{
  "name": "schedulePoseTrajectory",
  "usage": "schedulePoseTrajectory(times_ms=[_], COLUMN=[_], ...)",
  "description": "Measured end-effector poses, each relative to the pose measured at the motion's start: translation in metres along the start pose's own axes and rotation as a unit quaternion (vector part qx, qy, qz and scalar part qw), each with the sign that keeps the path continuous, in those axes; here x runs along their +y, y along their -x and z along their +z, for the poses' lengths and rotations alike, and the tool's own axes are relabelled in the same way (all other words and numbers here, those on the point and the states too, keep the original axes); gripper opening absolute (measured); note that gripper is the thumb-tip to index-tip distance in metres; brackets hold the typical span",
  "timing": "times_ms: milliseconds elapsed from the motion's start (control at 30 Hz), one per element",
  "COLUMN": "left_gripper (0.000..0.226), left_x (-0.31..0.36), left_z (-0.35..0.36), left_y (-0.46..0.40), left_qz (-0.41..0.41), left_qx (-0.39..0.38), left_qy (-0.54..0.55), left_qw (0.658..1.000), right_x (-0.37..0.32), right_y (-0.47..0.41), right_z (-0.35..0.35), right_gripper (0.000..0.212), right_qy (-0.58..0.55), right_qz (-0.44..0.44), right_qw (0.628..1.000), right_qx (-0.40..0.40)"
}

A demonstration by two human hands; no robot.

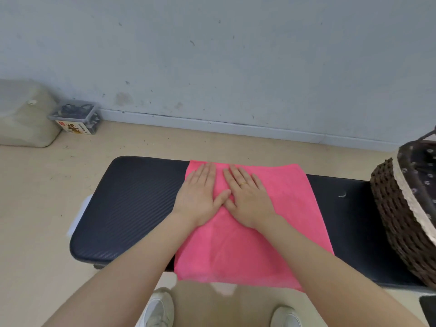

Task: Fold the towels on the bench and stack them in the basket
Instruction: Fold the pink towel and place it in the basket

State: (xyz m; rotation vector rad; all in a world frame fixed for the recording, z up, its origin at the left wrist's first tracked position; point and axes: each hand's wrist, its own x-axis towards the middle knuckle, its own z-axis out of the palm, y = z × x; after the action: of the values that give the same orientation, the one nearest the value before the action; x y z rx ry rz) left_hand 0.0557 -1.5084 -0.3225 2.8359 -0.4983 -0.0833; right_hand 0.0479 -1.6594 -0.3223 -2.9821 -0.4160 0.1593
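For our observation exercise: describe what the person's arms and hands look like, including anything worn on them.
Both forearms are bare, with no sleeves, watch or gloves in view. The left hand wears nothing. The right hand has a thin gold-coloured ring on one finger. No other markings or jewellery can be seen.

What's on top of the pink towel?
Both hands, left hand and right hand, lie flat on the pink towel. The towel parts beneath them are hidden.
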Motion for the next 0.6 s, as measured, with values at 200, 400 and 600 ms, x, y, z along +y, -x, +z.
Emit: schedulePoseTrajectory(times_ms=[200,400,600], left_gripper=[0.113,0.106,0.074], left_x=[-0.008,-0.001,0.027], left_z=[0.000,-0.007,-0.016], left_y=[0.001,0.006,0.048], left_qz=[-0.036,-0.063,-0.106], left_qx=[-0.040,-0.050,0.008], left_qy=[-0.066,-0.087,0.016], left_qw=[0.996,0.993,0.994], right_x=[0.066,0.130,0.110], right_y=[0.025,0.074,0.117], right_z=[-0.007,-0.021,-0.031], right_gripper=[0.089,0.064,0.065], right_qy=[0.017,0.035,-0.037], right_qz=[0.099,0.259,0.295], right_qw=[0.995,0.965,0.955], right_qx=[-0.010,-0.033,0.006])
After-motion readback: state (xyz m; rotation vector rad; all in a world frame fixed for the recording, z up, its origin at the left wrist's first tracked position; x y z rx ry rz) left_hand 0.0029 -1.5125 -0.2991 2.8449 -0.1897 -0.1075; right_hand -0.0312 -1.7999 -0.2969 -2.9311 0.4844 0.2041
